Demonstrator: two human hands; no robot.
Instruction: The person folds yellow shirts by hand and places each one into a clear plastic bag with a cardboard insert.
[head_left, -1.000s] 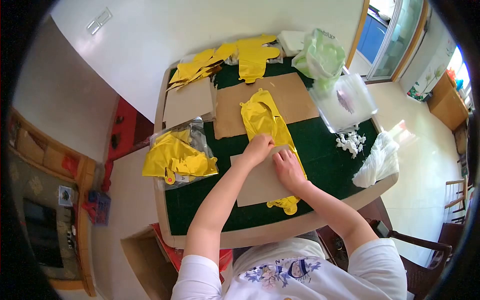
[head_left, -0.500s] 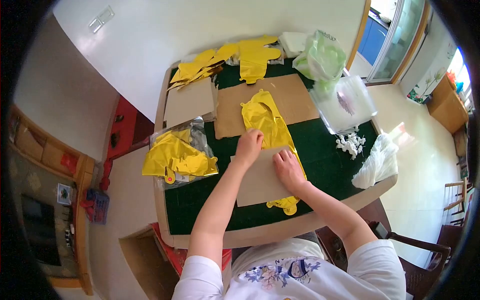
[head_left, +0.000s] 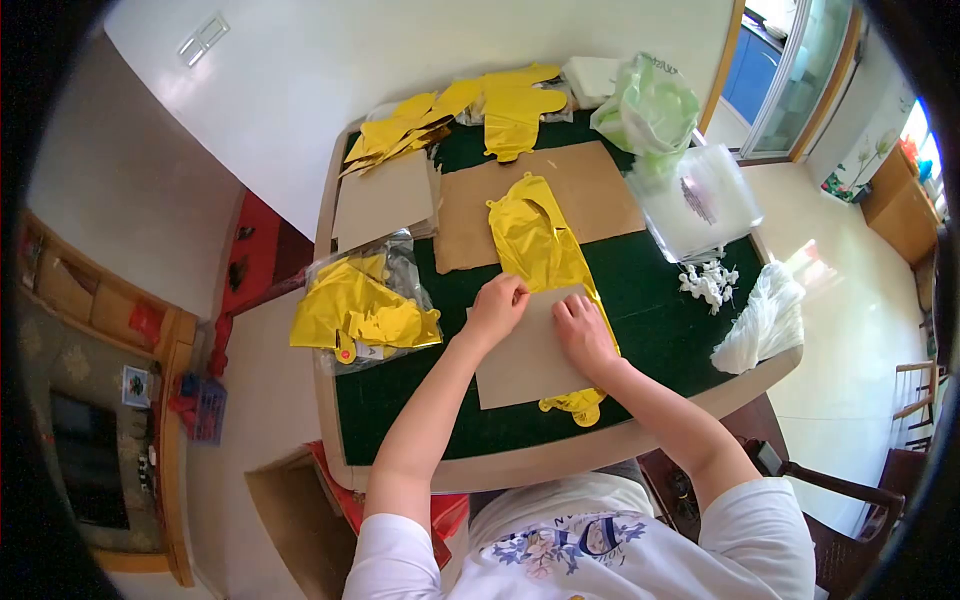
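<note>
A flat yellow foil balloon (head_left: 540, 237) lies lengthwise on the dark green tabletop, partly under a grey-brown cardboard sheet (head_left: 525, 360). Its lower end pokes out past the sheet's near edge. My left hand (head_left: 497, 308) is closed in a pinch at the sheet's far left corner, beside the foil; what is between the fingertips is too small to make out. With bent fingers, my right hand (head_left: 588, 338) grips and presses the cardboard near its far right edge, and its outer side covers some of the foil.
More yellow foil balloons (head_left: 515, 115) and stacked cardboard (head_left: 385, 203) lie at the back. A clear bag of yellow foil (head_left: 365, 310) sits left. On the right are a green-white plastic bag (head_left: 650, 110), clear plastic sleeves (head_left: 695, 200), white bits (head_left: 708, 282) and a white bundle (head_left: 760, 320).
My left hand has drawn slightly nearer, from over the foil to the cardboard's far corner. The right hand's fingers are more bent. The whole view has shifted a little.
</note>
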